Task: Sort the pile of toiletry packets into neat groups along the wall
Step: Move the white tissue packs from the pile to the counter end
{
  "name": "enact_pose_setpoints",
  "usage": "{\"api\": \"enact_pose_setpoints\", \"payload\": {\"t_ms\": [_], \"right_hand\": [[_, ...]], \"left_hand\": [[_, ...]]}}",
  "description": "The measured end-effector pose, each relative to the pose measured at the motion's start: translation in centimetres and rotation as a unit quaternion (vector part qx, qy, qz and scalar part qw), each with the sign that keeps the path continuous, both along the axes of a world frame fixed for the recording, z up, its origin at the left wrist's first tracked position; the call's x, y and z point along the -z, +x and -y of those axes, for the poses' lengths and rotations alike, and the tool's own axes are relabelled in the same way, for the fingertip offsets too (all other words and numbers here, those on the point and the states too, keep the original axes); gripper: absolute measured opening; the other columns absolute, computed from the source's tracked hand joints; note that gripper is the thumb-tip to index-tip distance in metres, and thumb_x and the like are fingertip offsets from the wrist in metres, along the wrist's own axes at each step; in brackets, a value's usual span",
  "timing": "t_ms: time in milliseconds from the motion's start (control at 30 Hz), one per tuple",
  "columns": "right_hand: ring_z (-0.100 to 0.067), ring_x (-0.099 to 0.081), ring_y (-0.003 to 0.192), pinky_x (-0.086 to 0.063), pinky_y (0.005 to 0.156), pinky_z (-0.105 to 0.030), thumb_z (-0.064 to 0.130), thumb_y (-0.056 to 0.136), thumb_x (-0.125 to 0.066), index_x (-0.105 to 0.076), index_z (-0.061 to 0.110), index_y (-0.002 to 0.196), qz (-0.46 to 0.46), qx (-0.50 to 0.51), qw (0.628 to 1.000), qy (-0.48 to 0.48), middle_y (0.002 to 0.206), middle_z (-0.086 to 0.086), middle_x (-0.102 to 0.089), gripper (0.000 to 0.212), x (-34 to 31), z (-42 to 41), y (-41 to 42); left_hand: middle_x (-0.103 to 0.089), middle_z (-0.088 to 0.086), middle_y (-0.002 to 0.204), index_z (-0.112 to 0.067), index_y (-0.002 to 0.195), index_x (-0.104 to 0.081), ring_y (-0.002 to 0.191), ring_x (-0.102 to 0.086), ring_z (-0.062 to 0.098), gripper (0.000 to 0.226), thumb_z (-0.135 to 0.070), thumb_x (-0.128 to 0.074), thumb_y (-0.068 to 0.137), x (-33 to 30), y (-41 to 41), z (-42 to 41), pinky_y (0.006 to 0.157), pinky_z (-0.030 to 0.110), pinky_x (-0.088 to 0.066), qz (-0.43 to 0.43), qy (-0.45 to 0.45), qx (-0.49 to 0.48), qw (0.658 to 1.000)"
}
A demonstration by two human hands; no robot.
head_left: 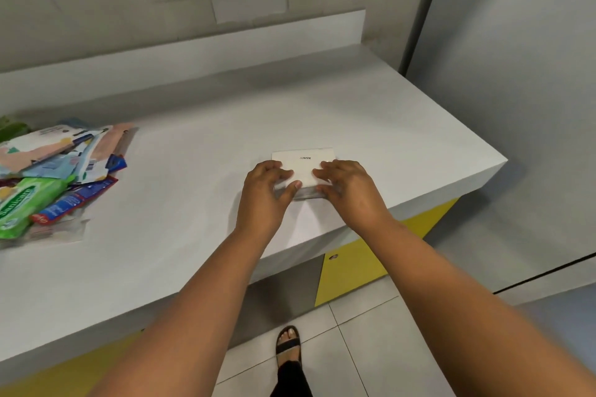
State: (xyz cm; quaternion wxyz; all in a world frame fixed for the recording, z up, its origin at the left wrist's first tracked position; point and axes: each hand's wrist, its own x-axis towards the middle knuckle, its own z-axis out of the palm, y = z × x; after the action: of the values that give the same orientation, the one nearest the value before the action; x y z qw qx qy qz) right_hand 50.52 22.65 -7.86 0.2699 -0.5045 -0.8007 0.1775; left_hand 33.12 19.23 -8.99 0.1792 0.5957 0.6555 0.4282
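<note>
Here, both hands are down on a flat white packet [303, 167] that lies on the pale grey table [193, 171], near its front edge and toward the right end. The left hand [266, 188] has its fingers curled over the packet's left side with the thumb at the near edge, and the right hand [346, 185] mirrors it on the right side, so each grip is closed around that white packet, one at either end. A short line of dark print shows on the packet's top, too small to read. Under its near edge there seems to be a clear or glossy layer, though I cannot tell whether that is a second packet. Well apart from it, at the far left of the table, sits the pile of toiletry packets [58, 174], a loose heap: a green wipes pack [22, 203] at the front, a red and blue tube-shaped carton [75, 200] leaning across it, and pastel pouches [42, 145] on top toward the wall [161, 10]. Below the table there are yellow cupboard fronts [351, 267], and a sandalled foot [288, 345] stands on the tiled floor [387, 348].
</note>
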Motion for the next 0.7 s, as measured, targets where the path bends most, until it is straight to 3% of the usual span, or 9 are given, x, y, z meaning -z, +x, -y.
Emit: {"api": "enact_pose_setpoints", "payload": {"t_ms": [300, 500, 700], "right_hand": [[-0.024, -0.05, 0.121, -0.029, 0.099, -0.019, 0.013, 0.084, -0.069, -0.068, 0.015, 0.115, -0.023, 0.041, 0.999, 0.015, 0.125, -0.004, -0.063, 0.03, 0.4, -8.1, 1.5], [-0.022, -0.051, 0.12, -0.029, 0.099, -0.017, 0.013, 0.084, -0.069, -0.069, 0.017, 0.113, -0.036, 0.078, 0.996, 0.011, 0.125, -0.002, -0.063, 0.029, 0.3, -13.6, 2.2], [-0.022, -0.052, 0.118, -0.031, 0.1, -0.019, 0.013, 0.082, -0.071, -0.07, 0.017, 0.111, -0.045, 0.089, 0.995, 0.017, 0.123, -0.003, -0.064, 0.029, 0.3, -18.3, 3.3]], "left_hand": [[-0.053, -0.011, 0.113, -0.016, 0.1, -0.071, 0.111, -0.054, 0.015, 0.023, -0.028, -0.072, 0.081, 0.3, 1.3, -9.4, 0.094, 0.034, -0.047, 0.002, 0.015, 0.034, 0.999], [-0.056, -0.005, 0.119, -0.015, 0.103, -0.07, 0.114, -0.05, 0.013, 0.025, -0.03, -0.069, 0.083, -0.1, 2.0, -15.7, 0.094, 0.02, -0.038, -0.025, 0.008, 0.058, 0.998], [-0.057, -0.003, 0.119, -0.014, 0.101, -0.07, 0.113, -0.052, 0.015, 0.024, -0.03, -0.069, 0.083, 0.1, 3.0, -20.9, 0.095, 0.024, -0.041, -0.038, 0.02, 0.074, 0.996]]}}
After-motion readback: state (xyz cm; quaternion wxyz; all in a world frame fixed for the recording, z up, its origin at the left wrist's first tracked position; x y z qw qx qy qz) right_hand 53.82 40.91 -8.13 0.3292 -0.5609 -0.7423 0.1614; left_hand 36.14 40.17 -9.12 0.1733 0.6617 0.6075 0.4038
